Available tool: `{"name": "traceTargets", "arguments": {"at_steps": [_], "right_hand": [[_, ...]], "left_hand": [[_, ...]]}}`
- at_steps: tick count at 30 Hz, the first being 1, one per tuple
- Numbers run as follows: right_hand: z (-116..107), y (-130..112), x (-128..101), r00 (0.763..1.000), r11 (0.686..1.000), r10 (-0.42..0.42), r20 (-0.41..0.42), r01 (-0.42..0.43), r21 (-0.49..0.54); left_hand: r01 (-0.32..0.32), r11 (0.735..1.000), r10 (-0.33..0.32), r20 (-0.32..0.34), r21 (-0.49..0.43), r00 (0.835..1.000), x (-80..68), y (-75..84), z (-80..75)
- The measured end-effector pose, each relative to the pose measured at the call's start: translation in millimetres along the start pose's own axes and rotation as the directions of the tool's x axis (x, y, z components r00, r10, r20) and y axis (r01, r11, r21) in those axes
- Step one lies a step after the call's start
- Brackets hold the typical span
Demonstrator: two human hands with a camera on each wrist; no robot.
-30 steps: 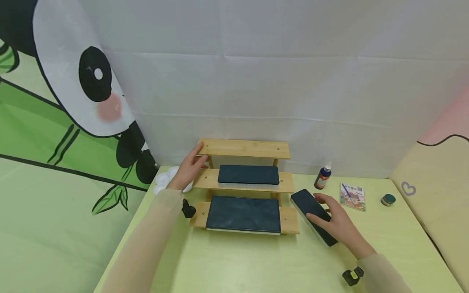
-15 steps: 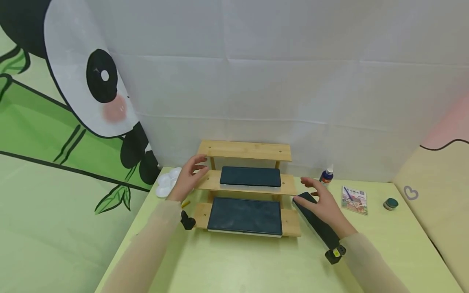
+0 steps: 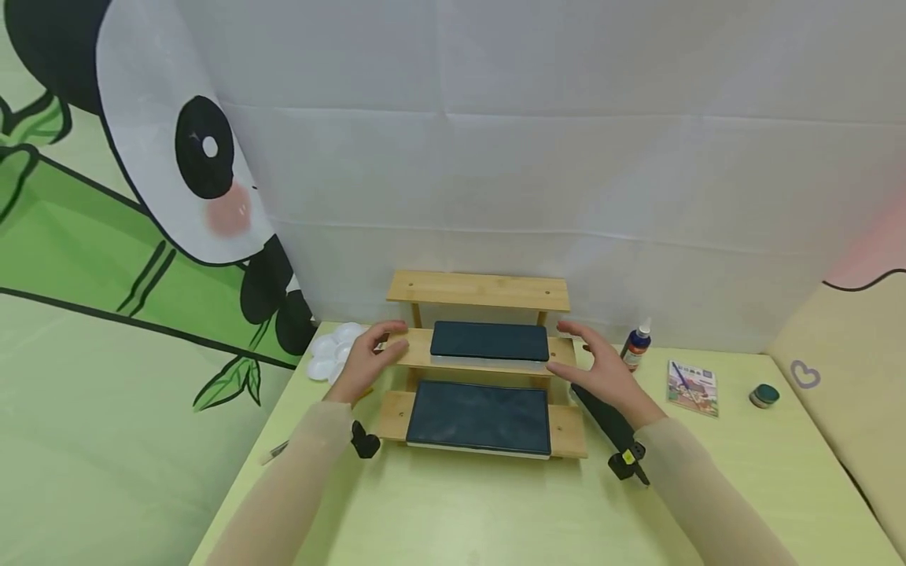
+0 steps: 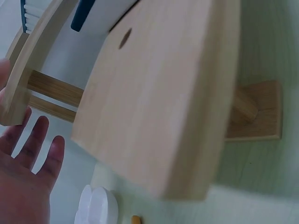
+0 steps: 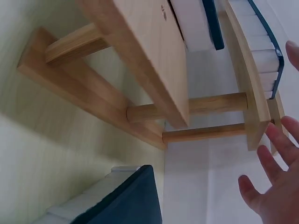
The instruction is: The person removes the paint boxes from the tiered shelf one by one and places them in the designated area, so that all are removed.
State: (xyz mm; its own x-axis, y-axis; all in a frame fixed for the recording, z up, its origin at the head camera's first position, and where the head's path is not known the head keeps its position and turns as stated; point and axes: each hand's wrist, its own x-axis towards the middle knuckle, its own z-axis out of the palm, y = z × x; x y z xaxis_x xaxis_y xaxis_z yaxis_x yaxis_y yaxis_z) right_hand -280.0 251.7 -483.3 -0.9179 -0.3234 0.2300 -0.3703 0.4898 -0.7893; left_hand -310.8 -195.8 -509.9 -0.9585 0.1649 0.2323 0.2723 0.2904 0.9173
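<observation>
A three-tier stepped shelf of pale bamboo (image 3: 478,346) is seen standing on the pale green table (image 3: 495,511), against the white cloth backdrop. Its top tier is bare. The middle tier carries a dark, flat rectangular pad with a white underside (image 3: 489,342); the bottom tier carries a larger pad of the same kind (image 3: 477,406).

A third dark rectangular pad (image 3: 602,413) lies on the table just beside the shelf's right end, partly hidden under the right forearm. It is held by neither hand.

The left hand (image 3: 368,358) is placed at the left end of the middle tier, fingers extended and relaxed; nothing is gripped. Whether the fingertips touch the wood cannot be told from the head view, and in the left wrist view the fingers (image 4: 32,140) appear straight and just clear of the shelf edge. The right hand (image 3: 602,369) is held at the right end of the same tier, fingers spread and straight (image 5: 275,186), nothing grasped.

Judgement on progress: two pads appear to be placed and one remains off the shelf, with the top tier free. With both hands flanking the middle tier, shifting or steadying of the shelf seems to be the step in hand, not yet visibly begun.

Smaller items: a white flower-shaped palette (image 3: 329,354) left of the shelf, a small booklet (image 3: 692,387), a dark dropper bottle (image 3: 636,344) and a small green round pot (image 3: 764,395) to the right.
</observation>
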Motion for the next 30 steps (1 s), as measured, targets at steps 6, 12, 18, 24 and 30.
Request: {"name": "traceTargets", "arguments": {"at_steps": [6,12,18,24,30], "right_hand": [[5.2,-1.4,13.8,1.000,0.999,-0.018,0.023,0.017,0.027],[12.7,-1.2,24.2,0.998,0.999,0.007,0.063,-0.011,0.052],[18.9,-5.4,29.3,0.996,0.999,0.035,0.087,-0.039,0.036],[21.5,-4.8,31.0,0.993,0.998,0.053,0.104,-0.056,0.022],[21.0,-5.7,32.5,0.992,0.998,0.048,0.116,-0.051,0.022]], "left_hand": [[0.042,0.999,-0.042,-0.015,0.003,0.999,-2.4,-3.6,1.4],[0.055,0.998,-0.055,-0.010,-0.012,0.998,-3.7,-7.6,1.7],[0.048,0.998,-0.047,0.014,-0.027,0.999,-7.3,3.0,2.7],[0.049,0.997,-0.048,0.009,-0.053,0.999,-5.5,-15.3,5.2],[0.069,0.992,-0.065,0.040,-0.109,0.997,-9.4,-13.1,6.8]]}}
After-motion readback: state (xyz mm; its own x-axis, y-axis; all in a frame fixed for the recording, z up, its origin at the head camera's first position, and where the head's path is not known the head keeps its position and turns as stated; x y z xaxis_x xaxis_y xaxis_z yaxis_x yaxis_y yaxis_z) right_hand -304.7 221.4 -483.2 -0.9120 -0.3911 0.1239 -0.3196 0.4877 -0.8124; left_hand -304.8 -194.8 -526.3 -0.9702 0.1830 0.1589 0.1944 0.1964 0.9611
